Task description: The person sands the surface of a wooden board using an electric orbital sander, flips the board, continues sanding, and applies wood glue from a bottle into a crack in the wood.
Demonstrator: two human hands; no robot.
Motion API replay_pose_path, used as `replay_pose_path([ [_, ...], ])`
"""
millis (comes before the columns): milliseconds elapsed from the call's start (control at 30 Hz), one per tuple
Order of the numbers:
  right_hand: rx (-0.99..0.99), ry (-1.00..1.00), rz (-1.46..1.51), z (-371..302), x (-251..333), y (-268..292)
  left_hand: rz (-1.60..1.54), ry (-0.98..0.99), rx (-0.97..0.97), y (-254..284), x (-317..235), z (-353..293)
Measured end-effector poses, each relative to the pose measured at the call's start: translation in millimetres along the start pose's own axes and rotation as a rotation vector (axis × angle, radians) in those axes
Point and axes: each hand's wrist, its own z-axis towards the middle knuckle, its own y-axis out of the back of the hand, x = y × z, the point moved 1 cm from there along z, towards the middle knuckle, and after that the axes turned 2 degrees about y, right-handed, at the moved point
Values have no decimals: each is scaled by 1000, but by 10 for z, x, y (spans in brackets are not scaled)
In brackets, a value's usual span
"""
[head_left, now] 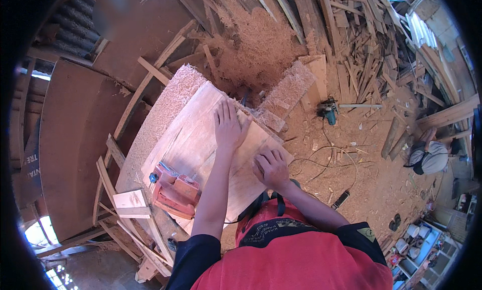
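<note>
A wide pale wooden panel [201, 134] lies tilted in front of me. My left hand [230, 127] rests palm down on its upper part, fingers stretched out and thumb apart. Nearer its right edge, my right hand [273, 170] presses on the wood with bent fingers. A dark brownish edge shows beside that thumb; what lies under the palm is hidden. At the panel's lower left sits a red power planer [176, 190] with a blue knob, touched by neither hand.
Shavings cover the bench edge [165, 106] and heap beyond it. A teal circular saw [328, 112] lies on the floor at right, its cable [346, 152] looping nearby. Scrap wood [369, 54] is piled far right. Another person [431, 157] crouches at the right. Wooden slats [133, 204] stand left.
</note>
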Motion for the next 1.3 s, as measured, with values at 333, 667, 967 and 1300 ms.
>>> replay_pose_path([
  [333,9,-59,59,-18,-127,62,7,135,65,-53,22,453],
  [667,25,45,275,186,-799,479,184,287,195,-176,98,748],
  [967,38,-159,238,316,-1562,558,145,179,229,-206,102,596],
  [1300,120,-299,477,938,-1608,556,-415,-102,-10,353,-555,-358],
])
